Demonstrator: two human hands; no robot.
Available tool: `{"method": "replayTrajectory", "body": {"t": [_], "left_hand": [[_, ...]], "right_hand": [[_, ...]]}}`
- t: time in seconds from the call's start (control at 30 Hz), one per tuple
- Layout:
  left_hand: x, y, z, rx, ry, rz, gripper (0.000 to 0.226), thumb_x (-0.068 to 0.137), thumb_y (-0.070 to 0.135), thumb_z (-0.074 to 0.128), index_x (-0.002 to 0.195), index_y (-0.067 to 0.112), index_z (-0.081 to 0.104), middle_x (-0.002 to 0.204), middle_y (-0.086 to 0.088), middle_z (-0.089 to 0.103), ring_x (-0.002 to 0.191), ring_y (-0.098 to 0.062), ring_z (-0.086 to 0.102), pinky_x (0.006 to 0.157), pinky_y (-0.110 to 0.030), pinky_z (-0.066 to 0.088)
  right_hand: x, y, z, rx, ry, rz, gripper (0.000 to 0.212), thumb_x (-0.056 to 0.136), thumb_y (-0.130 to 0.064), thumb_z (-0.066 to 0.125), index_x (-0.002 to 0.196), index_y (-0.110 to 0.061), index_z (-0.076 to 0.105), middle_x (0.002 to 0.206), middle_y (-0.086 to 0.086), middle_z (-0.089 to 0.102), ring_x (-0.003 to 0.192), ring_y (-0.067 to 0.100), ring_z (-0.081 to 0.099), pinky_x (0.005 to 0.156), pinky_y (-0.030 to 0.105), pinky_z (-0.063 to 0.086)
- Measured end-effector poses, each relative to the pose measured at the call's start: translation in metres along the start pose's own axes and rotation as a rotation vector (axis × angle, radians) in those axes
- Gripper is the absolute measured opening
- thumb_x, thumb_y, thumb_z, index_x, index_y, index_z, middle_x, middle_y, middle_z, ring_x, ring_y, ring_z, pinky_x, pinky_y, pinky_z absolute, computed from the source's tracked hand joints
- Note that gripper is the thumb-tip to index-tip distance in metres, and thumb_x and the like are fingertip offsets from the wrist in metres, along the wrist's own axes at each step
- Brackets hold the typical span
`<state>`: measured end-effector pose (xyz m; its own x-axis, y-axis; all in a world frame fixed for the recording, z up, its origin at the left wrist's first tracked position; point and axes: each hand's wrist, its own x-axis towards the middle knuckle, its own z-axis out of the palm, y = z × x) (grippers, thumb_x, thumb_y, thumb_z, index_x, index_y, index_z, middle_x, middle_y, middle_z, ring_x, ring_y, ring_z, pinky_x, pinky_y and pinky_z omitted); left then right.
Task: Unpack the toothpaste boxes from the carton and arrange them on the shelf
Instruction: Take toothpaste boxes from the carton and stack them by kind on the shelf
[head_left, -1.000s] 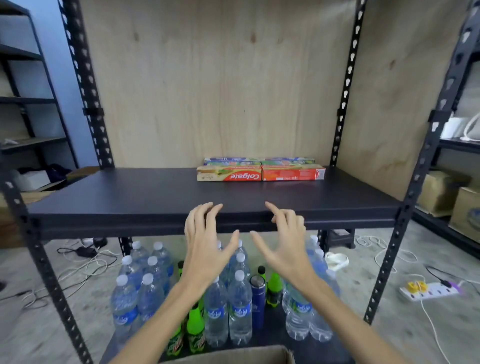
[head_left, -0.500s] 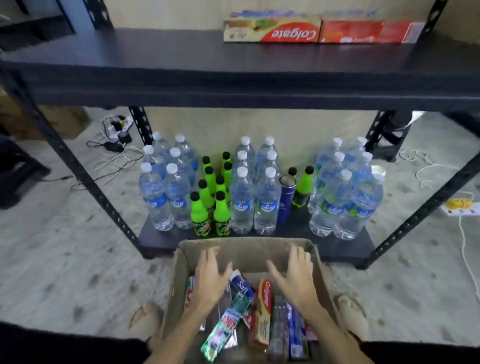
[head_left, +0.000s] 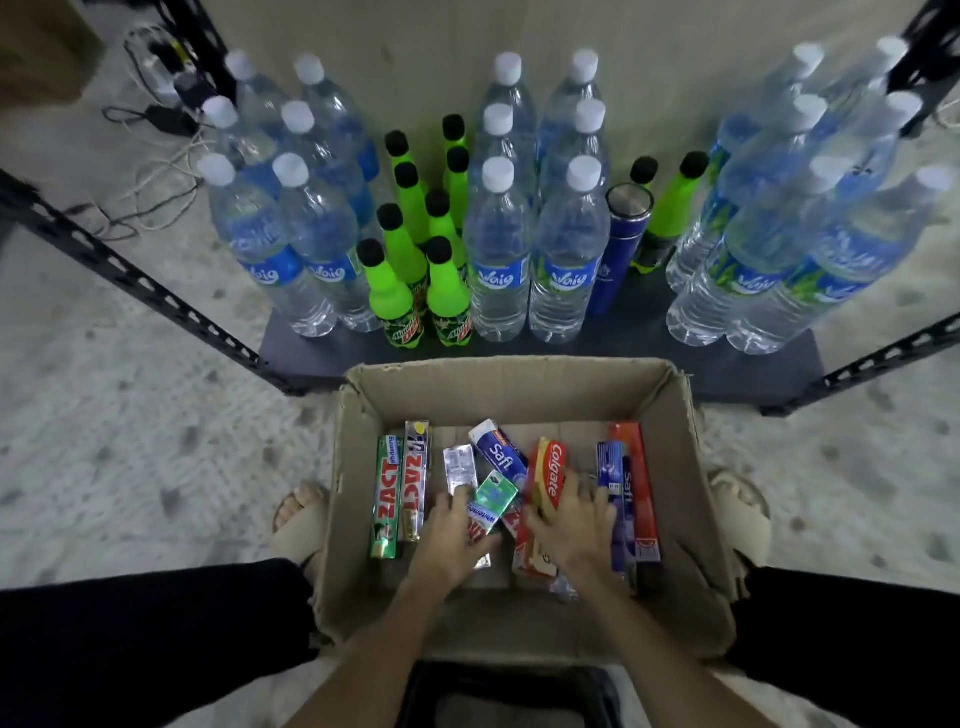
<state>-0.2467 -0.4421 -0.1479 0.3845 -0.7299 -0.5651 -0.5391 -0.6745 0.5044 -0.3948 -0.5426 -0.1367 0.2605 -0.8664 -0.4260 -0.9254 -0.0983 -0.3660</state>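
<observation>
An open brown carton (head_left: 519, 387) stands on the floor between my feet, below the rack's bottom shelf (head_left: 613, 343). Several toothpaste boxes lie inside: two ZACT boxes (head_left: 387, 493) at the left, a blue Safi box (head_left: 498, 449), a green whitening box (head_left: 493, 499), a red Colgate box (head_left: 551, 467), and blue and red boxes (head_left: 631, 478) at the right. My left hand (head_left: 454, 538) lies on a silver box (head_left: 458, 465) beside the green box; its grip is unclear. My right hand (head_left: 574, 525) closes around the Colgate box, which is blurred.
Several water bottles (head_left: 498, 249), green soda bottles (head_left: 389, 291) and a blue flask (head_left: 618, 244) fill the bottom shelf just beyond the carton. Black rack legs (head_left: 156, 291) slant at both sides. Cables (head_left: 156, 119) lie on the floor at the far left.
My head has tilted down from the upper shelf to the carton. Both hands have dropped from the shelf edge into the carton and now touch the boxes.
</observation>
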Motion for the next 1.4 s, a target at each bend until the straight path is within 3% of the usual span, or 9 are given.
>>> {"method": "replayTrajectory", "body": {"t": [0.23,0.47,0.7,0.83,0.97,1.17,1.3,1.4], "left_hand": [[0.006,-0.008,0.018,0.038,0.08,-0.01,0.072,0.086,0.024,0.077,0.142,0.027,0.032,0.139,0.003,0.047,0.126,-0.011,0.051,0.105,-0.037,0.05],[0.007,-0.002,-0.01,-0.019,0.205,0.08,0.067,0.09,0.025,0.072,0.147,0.025,0.036,0.136,0.002,0.047,0.119,-0.013,0.053,0.101,-0.037,0.052],[-0.007,0.022,-0.064,-0.105,0.395,0.251,0.059,0.086,0.024,0.077,0.141,0.024,0.054,0.126,0.006,0.049,0.116,-0.014,0.055,0.099,-0.03,0.047],[-0.018,0.043,-0.105,-0.167,0.453,0.372,0.066,0.084,0.027,0.08,0.144,0.03,0.053,0.111,0.013,0.045,0.104,-0.003,0.055,0.093,-0.025,0.048],[-0.034,0.077,-0.149,-0.203,0.518,0.461,0.066,0.083,0.023,0.08,0.144,0.028,0.055,0.114,0.015,0.05,0.106,0.0,0.054,0.094,-0.027,0.048],[-0.067,0.135,-0.208,-0.254,0.567,0.544,0.096,0.08,0.044,0.081,0.158,0.031,0.027,0.117,0.019,0.06,0.098,-0.003,0.062,0.085,-0.028,0.053],[-0.105,0.176,-0.248,-0.284,0.616,0.639,0.083,0.08,0.046,0.08,0.15,0.036,0.036,0.12,0.021,0.06,0.104,0.013,0.056,0.087,-0.024,0.052],[-0.13,0.202,-0.282,-0.264,0.641,0.712,0.07,0.081,0.048,0.079,0.139,0.045,0.041,0.12,0.029,0.06,0.108,0.012,0.056,0.092,-0.029,0.052]], "right_hand": [[0.013,-0.009,0.011,-0.051,0.049,0.086,0.094,0.075,-0.062,0.075,0.143,-0.011,0.036,0.14,0.01,0.053,0.131,0.027,0.046,0.113,0.042,0.031],[0.012,-0.01,0.006,0.225,0.135,0.155,0.09,0.07,-0.049,0.083,0.14,-0.011,0.043,0.129,0.012,0.063,0.125,0.033,0.049,0.113,0.052,0.027],[0.008,-0.023,-0.046,0.369,0.231,-0.043,0.081,0.074,-0.043,0.079,0.145,-0.018,0.048,0.122,0.006,0.06,0.117,0.025,0.048,0.103,0.04,0.029],[-0.001,-0.027,-0.093,0.411,0.288,-0.175,0.086,0.066,-0.051,0.07,0.143,-0.02,0.048,0.116,-0.001,0.061,0.115,0.023,0.051,0.099,0.042,0.034],[-0.011,-0.031,-0.145,0.452,0.369,-0.301,0.083,0.066,-0.034,0.082,0.14,-0.026,0.047,0.111,-0.01,0.066,0.11,0.019,0.057,0.098,0.042,0.04],[-0.045,-0.051,-0.243,0.495,0.467,-0.492,0.081,0.066,-0.036,0.079,0.14,-0.033,0.046,0.105,-0.022,0.061,0.107,0.009,0.057,0.098,0.043,0.047],[-0.073,-0.064,-0.31,0.462,0.53,-0.607,0.075,0.066,-0.035,0.08,0.133,-0.041,0.047,0.11,-0.022,0.062,0.109,0.001,0.055,0.099,0.04,0.046],[-0.092,-0.07,-0.364,0.401,0.525,-0.689,0.079,0.067,-0.042,0.081,0.138,-0.036,0.046,0.117,-0.021,0.062,0.114,0.002,0.056,0.095,0.029,0.048]]}}
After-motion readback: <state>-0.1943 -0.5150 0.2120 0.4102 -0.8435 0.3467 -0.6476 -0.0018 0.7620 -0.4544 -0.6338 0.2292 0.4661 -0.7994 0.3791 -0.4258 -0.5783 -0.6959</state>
